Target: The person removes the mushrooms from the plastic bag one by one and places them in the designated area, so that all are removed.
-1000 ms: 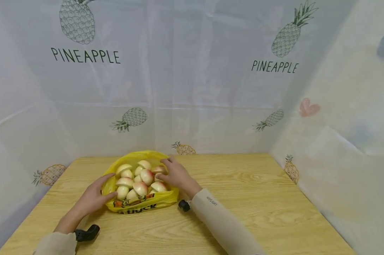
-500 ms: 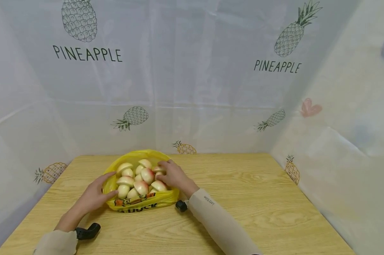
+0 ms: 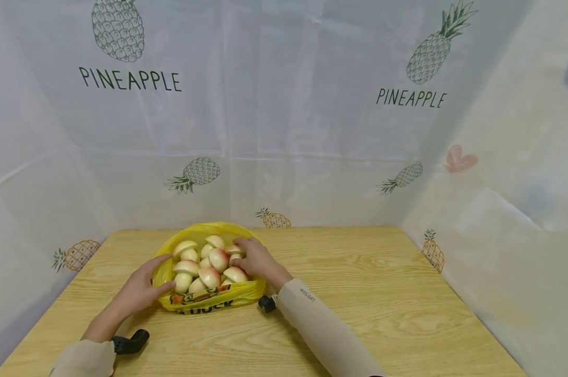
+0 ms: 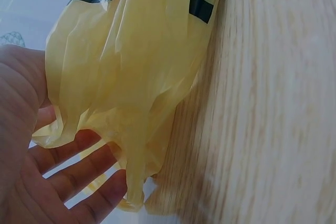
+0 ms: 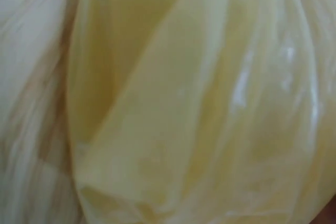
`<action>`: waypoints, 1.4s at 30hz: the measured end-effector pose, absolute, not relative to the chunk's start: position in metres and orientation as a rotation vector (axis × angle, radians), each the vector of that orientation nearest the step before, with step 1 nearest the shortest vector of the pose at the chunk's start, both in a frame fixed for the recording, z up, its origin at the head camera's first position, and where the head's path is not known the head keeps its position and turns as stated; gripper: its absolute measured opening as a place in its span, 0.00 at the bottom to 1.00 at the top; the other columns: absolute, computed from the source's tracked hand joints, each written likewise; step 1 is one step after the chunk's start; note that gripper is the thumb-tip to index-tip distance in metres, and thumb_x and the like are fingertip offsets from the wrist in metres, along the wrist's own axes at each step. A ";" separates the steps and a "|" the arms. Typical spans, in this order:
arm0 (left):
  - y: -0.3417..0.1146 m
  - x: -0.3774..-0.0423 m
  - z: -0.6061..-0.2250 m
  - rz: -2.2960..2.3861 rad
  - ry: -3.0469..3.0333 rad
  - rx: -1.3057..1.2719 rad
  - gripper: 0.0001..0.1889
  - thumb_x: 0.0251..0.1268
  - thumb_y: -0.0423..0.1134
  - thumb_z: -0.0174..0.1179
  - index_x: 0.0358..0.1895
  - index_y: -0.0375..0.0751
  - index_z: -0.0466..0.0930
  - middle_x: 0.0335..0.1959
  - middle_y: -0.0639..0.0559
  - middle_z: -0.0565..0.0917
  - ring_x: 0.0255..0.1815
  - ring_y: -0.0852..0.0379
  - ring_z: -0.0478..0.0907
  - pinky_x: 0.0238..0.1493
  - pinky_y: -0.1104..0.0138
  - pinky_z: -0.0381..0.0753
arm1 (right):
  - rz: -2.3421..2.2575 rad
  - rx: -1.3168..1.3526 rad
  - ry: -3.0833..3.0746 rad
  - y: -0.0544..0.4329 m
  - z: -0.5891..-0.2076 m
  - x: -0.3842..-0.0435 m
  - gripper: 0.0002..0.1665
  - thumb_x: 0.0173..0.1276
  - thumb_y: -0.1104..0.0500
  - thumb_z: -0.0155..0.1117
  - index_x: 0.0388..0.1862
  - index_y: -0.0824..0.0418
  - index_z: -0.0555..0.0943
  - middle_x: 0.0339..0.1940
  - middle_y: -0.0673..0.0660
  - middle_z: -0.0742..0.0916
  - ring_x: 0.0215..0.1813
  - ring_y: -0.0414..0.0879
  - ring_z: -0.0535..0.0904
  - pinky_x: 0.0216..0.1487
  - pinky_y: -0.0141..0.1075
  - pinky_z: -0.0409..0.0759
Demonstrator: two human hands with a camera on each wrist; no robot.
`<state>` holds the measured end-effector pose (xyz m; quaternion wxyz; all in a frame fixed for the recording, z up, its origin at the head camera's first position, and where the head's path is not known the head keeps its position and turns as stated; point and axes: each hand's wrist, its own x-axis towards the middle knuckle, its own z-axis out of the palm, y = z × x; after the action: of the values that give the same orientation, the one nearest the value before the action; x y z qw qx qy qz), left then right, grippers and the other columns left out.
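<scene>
A yellow plastic bag (image 3: 208,302) with black lettering stands with its mouth wide, filled with several glossy cream-and-pink mushrooms (image 3: 219,258). At the bag's left side, my left hand (image 3: 140,288) rests with thumb and fingers spread apart along the rim. The left wrist view shows its fingers (image 4: 86,169) touching the yellow film. My right hand (image 3: 261,262) reaches over the right rim, its thumb and fingers round a mushroom (image 3: 235,249) at the far right of the pile. In the right wrist view only the bag's side (image 5: 184,98) fills the picture; that hand's grip is hidden there.
The bag sits on a wooden table (image 3: 349,293), towards the back left. Pale sheeting (image 3: 312,131) printed with pineapples rises behind the table and at both sides. A black camera mount (image 3: 131,343) is worn at the left wrist, another (image 3: 267,303) at the right.
My right hand has shifted slightly left over the mushrooms since a second ago. My left hand and the bag look nearly unchanged; the whole view has tilted a little.
</scene>
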<state>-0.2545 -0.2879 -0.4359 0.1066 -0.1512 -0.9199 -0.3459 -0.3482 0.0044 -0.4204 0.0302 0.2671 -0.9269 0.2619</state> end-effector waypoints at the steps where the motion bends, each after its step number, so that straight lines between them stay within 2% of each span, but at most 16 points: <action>1: -0.288 -0.255 -0.436 -1.022 -2.707 -0.446 0.38 0.62 0.45 0.66 0.70 0.31 0.59 0.66 0.26 0.63 0.64 0.25 0.58 0.56 0.33 0.62 | 0.813 0.822 -2.857 0.004 -0.420 -0.348 0.34 0.64 0.49 0.67 0.68 0.55 0.72 0.57 0.54 0.78 0.54 0.46 0.74 0.57 0.39 0.73; 11: -0.288 -0.255 -0.435 -1.015 -2.701 -0.449 0.38 0.61 0.43 0.66 0.69 0.30 0.60 0.65 0.25 0.64 0.64 0.25 0.59 0.56 0.34 0.62 | 0.882 0.794 -2.829 0.004 -0.423 -0.351 0.33 0.62 0.51 0.69 0.66 0.55 0.74 0.55 0.54 0.79 0.53 0.45 0.74 0.57 0.38 0.73; 18: -0.286 -0.255 -0.434 -1.017 -2.711 -0.443 0.37 0.62 0.43 0.66 0.70 0.31 0.60 0.65 0.26 0.64 0.64 0.25 0.59 0.56 0.34 0.62 | 0.938 0.790 -2.792 0.005 -0.426 -0.354 0.33 0.62 0.51 0.69 0.66 0.54 0.73 0.59 0.53 0.78 0.59 0.46 0.73 0.60 0.40 0.72; 26: -0.288 -0.256 -0.435 -1.013 -2.703 -0.451 0.37 0.62 0.44 0.66 0.69 0.30 0.60 0.65 0.26 0.64 0.63 0.25 0.60 0.55 0.34 0.63 | 1.017 0.815 -2.751 0.013 -0.412 -0.348 0.35 0.62 0.49 0.70 0.67 0.51 0.72 0.58 0.53 0.77 0.51 0.45 0.75 0.46 0.35 0.77; 30: -0.289 -0.255 -0.436 -1.006 -2.701 -0.450 0.38 0.61 0.44 0.66 0.69 0.30 0.60 0.65 0.26 0.65 0.63 0.25 0.60 0.55 0.34 0.63 | 1.052 0.865 -2.695 0.022 -0.400 -0.342 0.34 0.62 0.51 0.70 0.67 0.53 0.72 0.61 0.54 0.76 0.53 0.45 0.75 0.48 0.34 0.78; 32: -0.290 -0.255 -0.436 -1.004 -2.697 -0.450 0.38 0.61 0.44 0.66 0.69 0.30 0.61 0.64 0.26 0.65 0.63 0.25 0.60 0.55 0.34 0.63 | 1.090 0.882 -2.665 0.027 -0.393 -0.339 0.34 0.62 0.53 0.70 0.67 0.54 0.72 0.62 0.54 0.76 0.51 0.45 0.76 0.46 0.33 0.79; 39: -0.289 -0.255 -0.436 -0.986 -2.692 -0.449 0.38 0.60 0.45 0.67 0.69 0.30 0.62 0.64 0.26 0.66 0.63 0.25 0.61 0.55 0.34 0.63 | 1.184 0.881 -2.606 0.053 -0.384 -0.337 0.33 0.63 0.57 0.69 0.67 0.54 0.71 0.58 0.53 0.76 0.33 0.45 0.77 0.34 0.29 0.80; 42: -0.288 -0.256 -0.436 -0.985 -2.697 -0.452 0.39 0.60 0.47 0.67 0.68 0.30 0.62 0.64 0.26 0.66 0.63 0.25 0.60 0.56 0.34 0.62 | 1.200 0.857 -2.585 0.065 -0.384 -0.338 0.32 0.63 0.58 0.69 0.66 0.52 0.72 0.57 0.52 0.76 0.32 0.45 0.77 0.33 0.30 0.80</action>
<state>-0.2564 -0.2882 -0.4361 0.1171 -0.1546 -0.9215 -0.3366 -0.3379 0.0653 -0.3842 0.0828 0.2869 -0.8657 0.4018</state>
